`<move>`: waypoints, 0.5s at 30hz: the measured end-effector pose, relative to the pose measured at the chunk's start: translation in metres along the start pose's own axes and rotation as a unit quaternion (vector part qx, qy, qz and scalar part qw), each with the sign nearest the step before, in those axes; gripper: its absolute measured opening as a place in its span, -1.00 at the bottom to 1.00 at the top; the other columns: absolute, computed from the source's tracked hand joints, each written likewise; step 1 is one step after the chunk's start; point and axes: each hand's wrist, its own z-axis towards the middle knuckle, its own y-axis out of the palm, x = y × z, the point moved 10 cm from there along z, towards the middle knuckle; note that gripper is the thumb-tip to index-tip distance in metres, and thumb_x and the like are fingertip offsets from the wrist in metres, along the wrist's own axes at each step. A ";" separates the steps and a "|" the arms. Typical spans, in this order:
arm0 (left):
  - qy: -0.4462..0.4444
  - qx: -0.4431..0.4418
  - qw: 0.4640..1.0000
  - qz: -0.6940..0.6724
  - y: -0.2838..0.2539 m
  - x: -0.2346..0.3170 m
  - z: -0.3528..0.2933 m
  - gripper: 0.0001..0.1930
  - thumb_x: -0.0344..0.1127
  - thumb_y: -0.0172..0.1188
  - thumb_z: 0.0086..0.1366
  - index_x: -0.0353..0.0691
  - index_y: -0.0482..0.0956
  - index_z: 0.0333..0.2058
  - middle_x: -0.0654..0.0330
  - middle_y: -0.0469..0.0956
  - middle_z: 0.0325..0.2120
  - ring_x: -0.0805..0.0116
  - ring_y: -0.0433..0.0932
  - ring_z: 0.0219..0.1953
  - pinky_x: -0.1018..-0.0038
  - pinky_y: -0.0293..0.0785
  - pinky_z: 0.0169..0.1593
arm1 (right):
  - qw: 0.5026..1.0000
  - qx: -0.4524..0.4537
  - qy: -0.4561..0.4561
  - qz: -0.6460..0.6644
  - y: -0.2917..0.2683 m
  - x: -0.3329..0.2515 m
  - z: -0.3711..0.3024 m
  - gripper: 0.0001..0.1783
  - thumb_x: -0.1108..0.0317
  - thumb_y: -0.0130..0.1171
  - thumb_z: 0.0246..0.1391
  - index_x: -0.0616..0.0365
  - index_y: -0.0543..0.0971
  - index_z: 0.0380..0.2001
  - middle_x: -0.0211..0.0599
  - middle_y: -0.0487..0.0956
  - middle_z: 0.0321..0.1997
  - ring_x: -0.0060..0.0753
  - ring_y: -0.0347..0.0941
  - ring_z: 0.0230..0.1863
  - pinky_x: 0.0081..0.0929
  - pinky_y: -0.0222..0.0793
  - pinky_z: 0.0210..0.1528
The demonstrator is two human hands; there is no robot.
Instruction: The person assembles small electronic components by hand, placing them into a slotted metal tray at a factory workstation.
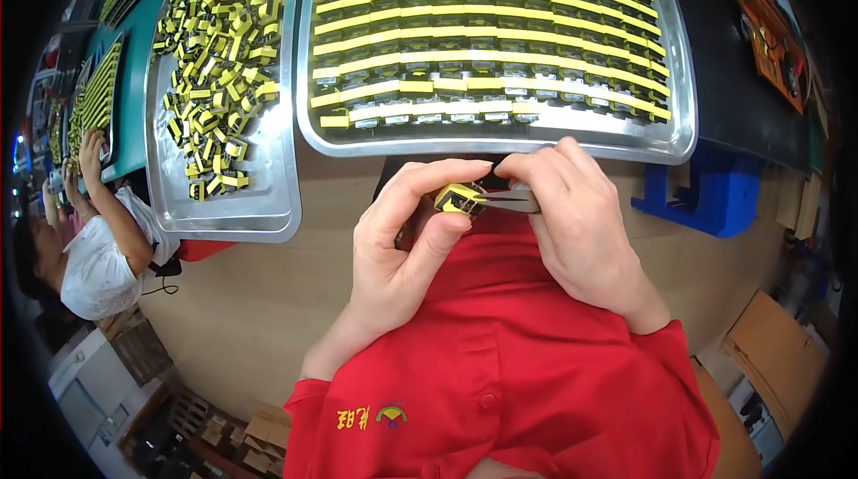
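Observation:
My left hand (399, 251) is closed, pinching a small transformer (458, 199) wrapped in yellow tape between thumb and index finger. Thin metal pins show on the transformer's black side, which is turned to the right. My right hand (576, 220) is closed around what look like dark needle-nose pliers (514, 201); their handles are hidden in the palm. The tips of the pliers reach the pin side of the transformer. Both hands are raised in front of my red shirt, just on my side of the metal tray (500, 141) that carries rows of similar yellow-taped transformers (483, 59).
A second metal tray (255, 222) on the left bears a loose heap of transformers (223, 77). A blue plastic bin (702, 196) is below the table edge at right. An orange tray (767, 41) lies far right. Another person (112, 251) works at the left.

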 end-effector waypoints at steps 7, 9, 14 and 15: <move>-0.033 0.022 0.999 0.020 0.003 0.010 -0.009 -0.67 -0.42 0.15 0.24 -0.39 0.39 -0.03 0.09 0.48 -0.16 0.42 0.48 -0.18 0.55 0.36 -0.05 | 1.000 -0.006 -0.002 -0.016 -0.010 -0.008 -0.008 -0.59 0.72 0.00 -0.30 0.21 0.46 -0.25 -0.20 0.46 -0.32 -0.10 0.34 -0.26 -0.32 0.26 -0.18; -0.020 0.016 0.998 0.058 0.008 0.012 -0.002 -0.69 -0.50 0.13 0.21 -0.35 0.38 -0.05 0.08 0.49 -0.18 0.41 0.48 -0.20 0.56 0.36 -0.08 | 1.000 -0.010 -0.013 -0.021 -0.007 -0.002 -0.007 -0.61 0.68 0.02 -0.26 0.19 0.47 -0.24 -0.22 0.47 -0.30 -0.12 0.34 -0.26 -0.32 0.24 -0.17; 0.010 0.017 0.996 0.090 0.005 0.016 -0.008 -0.73 -0.59 0.09 0.18 -0.27 0.39 -0.12 0.12 0.52 -0.21 0.48 0.43 -0.19 0.65 0.29 -0.17 | 0.999 0.000 -0.042 -0.023 -0.001 -0.007 -0.010 -0.67 0.58 0.06 -0.20 0.23 0.47 -0.23 -0.28 0.48 -0.37 -0.23 0.35 -0.31 -0.38 0.24 -0.19; 0.006 0.012 0.996 0.090 0.006 0.017 -0.007 -0.73 -0.59 0.10 0.17 -0.27 0.39 -0.13 0.12 0.52 -0.20 0.51 0.41 -0.23 0.66 0.27 -0.20 | 0.999 -0.008 -0.043 -0.028 -0.002 -0.007 -0.009 -0.67 0.58 0.06 -0.19 0.23 0.47 -0.23 -0.28 0.47 -0.38 -0.24 0.34 -0.32 -0.38 0.24 -0.19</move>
